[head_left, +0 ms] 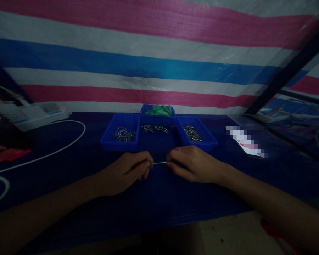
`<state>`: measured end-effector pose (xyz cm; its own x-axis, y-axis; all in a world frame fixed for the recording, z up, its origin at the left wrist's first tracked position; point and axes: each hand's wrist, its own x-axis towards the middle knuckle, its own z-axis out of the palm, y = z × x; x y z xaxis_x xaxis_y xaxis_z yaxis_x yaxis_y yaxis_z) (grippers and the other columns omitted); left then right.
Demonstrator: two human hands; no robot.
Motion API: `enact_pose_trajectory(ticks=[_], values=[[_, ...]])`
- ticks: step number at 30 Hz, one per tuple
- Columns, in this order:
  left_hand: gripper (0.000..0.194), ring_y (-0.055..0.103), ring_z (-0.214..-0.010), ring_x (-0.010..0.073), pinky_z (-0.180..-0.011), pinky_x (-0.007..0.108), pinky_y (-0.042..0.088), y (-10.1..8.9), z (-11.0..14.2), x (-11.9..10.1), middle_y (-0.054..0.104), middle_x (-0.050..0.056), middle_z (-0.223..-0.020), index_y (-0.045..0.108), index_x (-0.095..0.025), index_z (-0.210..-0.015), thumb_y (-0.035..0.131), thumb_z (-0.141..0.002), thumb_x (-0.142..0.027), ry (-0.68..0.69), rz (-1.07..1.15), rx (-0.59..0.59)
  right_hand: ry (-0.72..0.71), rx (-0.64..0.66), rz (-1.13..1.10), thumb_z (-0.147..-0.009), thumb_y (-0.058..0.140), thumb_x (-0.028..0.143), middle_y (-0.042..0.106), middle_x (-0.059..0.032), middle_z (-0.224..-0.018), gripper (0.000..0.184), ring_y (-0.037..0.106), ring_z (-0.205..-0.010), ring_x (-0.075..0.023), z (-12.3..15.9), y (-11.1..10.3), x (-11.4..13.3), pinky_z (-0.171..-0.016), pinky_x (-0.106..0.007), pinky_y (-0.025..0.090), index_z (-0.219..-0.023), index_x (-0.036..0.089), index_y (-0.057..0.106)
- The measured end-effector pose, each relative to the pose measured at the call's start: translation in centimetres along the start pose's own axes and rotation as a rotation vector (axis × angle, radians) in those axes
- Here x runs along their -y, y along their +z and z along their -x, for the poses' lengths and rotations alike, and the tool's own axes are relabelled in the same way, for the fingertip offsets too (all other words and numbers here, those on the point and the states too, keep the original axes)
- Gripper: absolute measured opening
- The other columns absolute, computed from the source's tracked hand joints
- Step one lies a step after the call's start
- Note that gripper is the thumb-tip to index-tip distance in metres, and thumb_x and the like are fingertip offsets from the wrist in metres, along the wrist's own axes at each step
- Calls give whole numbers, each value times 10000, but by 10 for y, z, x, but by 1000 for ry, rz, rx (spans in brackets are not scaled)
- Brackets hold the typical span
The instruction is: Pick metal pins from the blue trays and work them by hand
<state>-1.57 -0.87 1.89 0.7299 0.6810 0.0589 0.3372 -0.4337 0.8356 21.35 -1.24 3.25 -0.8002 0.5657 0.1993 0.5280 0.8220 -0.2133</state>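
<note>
Between my two hands a thin metal pin [156,163] stretches level above the blue table. My left hand [130,171] pinches its narrow left end. A thicker part at the pin's right end disappears into the closed fingers of my right hand [192,163]; whether that is a separate piece, I cannot tell. Just beyond my left hand stands a blue bin [108,136] with many small metal pins [126,134]. Beyond my right hand, another blue bin [208,136] contains short metal pieces [191,134]. A loose row of metal pins [155,129] lies between these bins.
A third blue bin [158,118] with green plastic [161,110] stands at the back. A phone [248,143] lies right. On the left are a white device [46,113], a white cable [69,147] and a red item [9,152]. Striped sheeting [149,67] hangs behind.
</note>
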Motion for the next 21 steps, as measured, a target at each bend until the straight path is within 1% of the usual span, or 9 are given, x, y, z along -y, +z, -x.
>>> enact_pose_trajectory(ticks=[6,13,17,19,21], values=[[212,510,-608,85,-582,212,424,-2,0,2,552,-18,-698,499,-162,-812,330,-901,-256,-61,157,43,-48,-45,29,-887,372,234,496,-3,-658,194,455,-575,-82,1,0,1,-552,-207,350,-846,130,531],[215,506,-591,85,-558,205,407,-1,-2,1,548,-18,-673,497,-157,-767,335,-887,-232,-93,266,70,-64,-38,40,-899,358,247,511,-8,-662,208,467,-594,-94,1,1,1,-578,-214,367,-856,139,531],[239,507,-572,80,-519,194,401,0,-2,1,550,-11,-707,512,-155,-793,305,-884,-233,-105,261,14,-77,-28,49,-903,355,251,511,-5,-664,205,463,-598,-92,1,3,0,-591,-211,363,-863,140,523],[235,509,-580,80,-517,193,410,1,-1,0,555,-4,-747,526,-156,-851,309,-877,-243,-75,228,-24,-68,-34,53,-901,355,251,504,-2,-657,203,452,-581,-91,1,3,0,-574,-210,357,-857,142,521],[211,522,-609,85,-539,195,426,1,0,-1,571,4,-795,534,-162,-933,360,-856,-254,-25,155,-55,-51,-42,49,-897,358,240,502,-1,-659,195,450,-574,-89,0,3,1,-564,-208,352,-861,141,522]])
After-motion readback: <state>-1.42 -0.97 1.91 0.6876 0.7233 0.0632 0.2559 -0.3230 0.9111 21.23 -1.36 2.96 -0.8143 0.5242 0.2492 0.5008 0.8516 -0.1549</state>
